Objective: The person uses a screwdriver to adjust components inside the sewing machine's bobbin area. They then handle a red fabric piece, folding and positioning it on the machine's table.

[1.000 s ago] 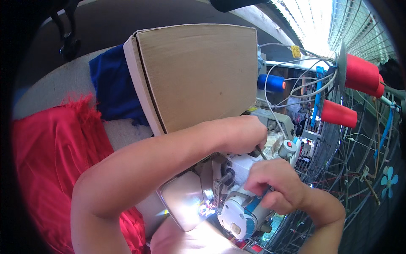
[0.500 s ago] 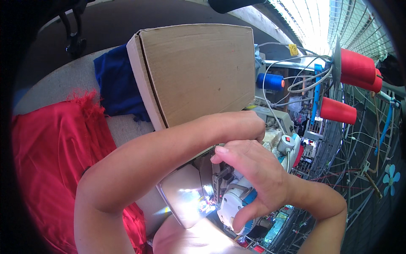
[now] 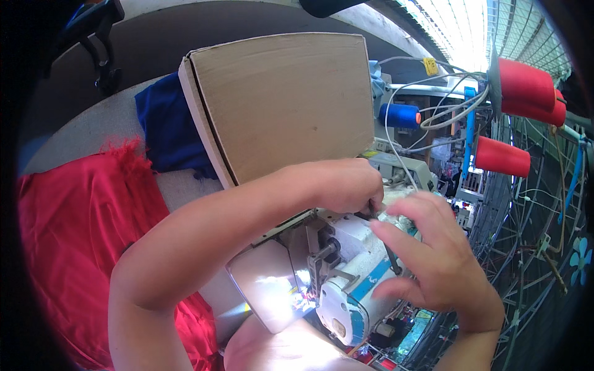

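A white sewing machine with blue stripes (image 3: 365, 281) lies under my hands. Over its upper part is my left hand (image 3: 354, 184), reaching across from the left with its fingers curled down. Something small and dark shows at those fingertips, too hidden to name. My right hand (image 3: 427, 253) hovers over the machine's right side, with thumb and fingers spread and nothing visible in it. Beneath it, a thin dark rod (image 3: 392, 258) stands out from the machine. A pale, shiny plate (image 3: 266, 284) adjoins the machine's left side.
A cardboard box (image 3: 284, 99) stands beyond my left forearm. Red fabric (image 3: 80, 241) and blue fabric (image 3: 170, 123) lie at left on the grey tabletop (image 3: 117, 108). At upper right are red thread cones (image 3: 526, 86), a blue thread spool (image 3: 401, 115) and looping cables (image 3: 455, 120).
My right hand has moved right and slightly up, uncovering more of the machine. The left hand has shifted only slightly, its fingers still curled.
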Action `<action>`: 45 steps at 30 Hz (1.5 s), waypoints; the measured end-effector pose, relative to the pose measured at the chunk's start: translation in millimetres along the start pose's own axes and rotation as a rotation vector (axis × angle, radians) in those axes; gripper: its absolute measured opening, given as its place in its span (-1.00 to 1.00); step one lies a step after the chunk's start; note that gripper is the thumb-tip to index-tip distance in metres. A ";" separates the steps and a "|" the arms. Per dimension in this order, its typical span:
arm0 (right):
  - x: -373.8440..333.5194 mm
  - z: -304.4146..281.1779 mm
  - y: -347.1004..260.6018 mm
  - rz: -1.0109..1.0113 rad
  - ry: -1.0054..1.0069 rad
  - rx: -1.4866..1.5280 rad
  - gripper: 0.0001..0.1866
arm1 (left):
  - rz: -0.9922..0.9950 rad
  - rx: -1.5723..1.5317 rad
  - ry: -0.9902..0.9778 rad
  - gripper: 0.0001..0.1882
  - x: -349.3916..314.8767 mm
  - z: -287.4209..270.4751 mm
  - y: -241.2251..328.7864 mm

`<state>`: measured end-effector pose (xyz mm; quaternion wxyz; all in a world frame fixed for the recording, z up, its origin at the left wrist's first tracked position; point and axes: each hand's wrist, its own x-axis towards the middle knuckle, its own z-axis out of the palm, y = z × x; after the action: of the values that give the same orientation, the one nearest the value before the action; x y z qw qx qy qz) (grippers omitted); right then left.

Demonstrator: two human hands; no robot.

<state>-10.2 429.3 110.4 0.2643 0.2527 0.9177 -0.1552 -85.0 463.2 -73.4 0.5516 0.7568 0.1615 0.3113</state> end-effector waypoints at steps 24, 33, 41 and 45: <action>-48.2 2.2 30.1 0.762 0.178 0.193 -0.86 | -0.001 0.134 0.159 -0.82 2.6 12.2 11.9; -52.0 5.3 36.4 0.820 0.165 0.254 -0.85 | -0.004 0.121 0.156 -0.84 5.5 10.0 10.9; -52.1 5.8 30.4 0.762 0.208 0.136 -0.88 | 0.023 0.078 0.173 -0.84 6.0 12.5 10.0; -53.6 9.5 34.4 0.750 0.213 0.149 -0.88 | -0.001 0.085 0.193 -0.84 4.8 15.8 9.8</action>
<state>51.7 433.3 127.7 0.1870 0.6038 0.7700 -0.0871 -72.1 451.1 -66.0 0.5011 0.7459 0.2273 0.3753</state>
